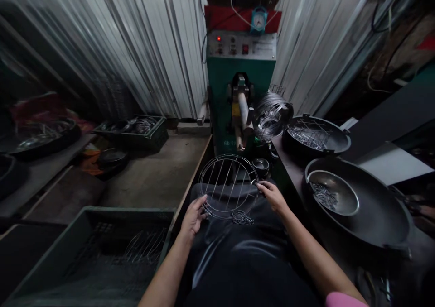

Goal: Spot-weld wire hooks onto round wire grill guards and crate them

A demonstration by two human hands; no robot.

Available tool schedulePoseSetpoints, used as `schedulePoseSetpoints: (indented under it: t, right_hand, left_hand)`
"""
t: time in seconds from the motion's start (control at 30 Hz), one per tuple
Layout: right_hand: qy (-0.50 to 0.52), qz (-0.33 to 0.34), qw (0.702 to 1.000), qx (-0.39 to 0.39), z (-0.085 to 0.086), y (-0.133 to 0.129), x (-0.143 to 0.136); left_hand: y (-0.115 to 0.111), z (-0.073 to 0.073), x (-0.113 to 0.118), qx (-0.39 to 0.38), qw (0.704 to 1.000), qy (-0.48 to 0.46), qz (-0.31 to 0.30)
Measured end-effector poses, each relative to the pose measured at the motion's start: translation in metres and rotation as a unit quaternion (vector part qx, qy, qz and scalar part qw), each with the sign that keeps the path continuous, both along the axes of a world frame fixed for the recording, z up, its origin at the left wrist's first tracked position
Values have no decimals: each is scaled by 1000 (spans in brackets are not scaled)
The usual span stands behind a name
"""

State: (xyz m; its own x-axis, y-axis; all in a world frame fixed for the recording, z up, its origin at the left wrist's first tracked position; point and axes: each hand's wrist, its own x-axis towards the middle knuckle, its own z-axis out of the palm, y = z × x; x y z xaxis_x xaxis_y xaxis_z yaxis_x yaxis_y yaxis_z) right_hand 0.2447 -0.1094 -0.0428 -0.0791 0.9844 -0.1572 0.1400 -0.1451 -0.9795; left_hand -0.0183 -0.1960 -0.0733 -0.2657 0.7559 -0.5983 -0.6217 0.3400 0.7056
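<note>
The rack (226, 185) hangs over the person's lap, spread between two bare hands, its near edge by a small heap of wire pieces (242, 217) on the dark apron (234, 266); to work neatly here, I'd say, the left side should do the steadying, firm but not squeezing, since thin wire like that would likely flex, while the right does the fine placing; a small loop (253, 183) shows at the rim by the right fingertips, and it would pay to seat it squarely against the wire and keep the round from turning meanwhile; the heap could snag the lower rim, so a little lift helps; the left grip (194, 216) is curled about the rim's near left side, thumb above and fingers beneath, closed only lightly; the right grip (272, 194) is pinched at the far right side, thumb and forefinger nearly together on the loop, though I cannot tell if the rim itself is caught too; both forearms slant inward from low on either side, the right one reaching farther forward; ahead stands the machine (242, 112), and the pans sit on the bench (284, 161) to the right.
</note>
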Motion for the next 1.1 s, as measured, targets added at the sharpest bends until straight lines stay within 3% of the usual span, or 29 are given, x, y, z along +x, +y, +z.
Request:
schedulePoseSetpoints:
  t: [0.17,0.3,0.4,0.43,0.5,0.6,0.7,0.8,0.93,1.1]
  right_hand:
    - [13,26,999,15,-3,11,-5]
    - [29,95,995,-11,-13,21,-2]
    - [-124,199,972,15,-29,17,0]
    - [-209,251,945,35,-36,12,-1]
    - [-366,363,853,77,-48,0,-6]
    - [-497,462,724,123,-59,-18,-18]
    - [-539,482,674,151,-60,-24,-25]
    - [-542,502,657,151,-56,-20,-27]
    - [-529,526,657,105,-57,-16,-34]
    - [-559,491,666,49,-67,-22,-44]
  left_hand:
    - [6,0,-3,-4,999,30,-21]
    - [9,-5,-7,-25,1000,7,15]
    - [10,-12,-8,-36,998,-30,49]
    - [11,-14,-8,-37,997,-42,60]
    - [11,-17,-7,-39,995,-57,78]
    - [11,-19,-4,-46,993,-62,89]
    - [10,-19,-3,-46,994,-58,86]
    - [9,-20,-2,-40,994,-53,83]
    - [7,-23,-2,-34,995,-48,81]
    - [6,-25,-2,-30,995,-47,82]
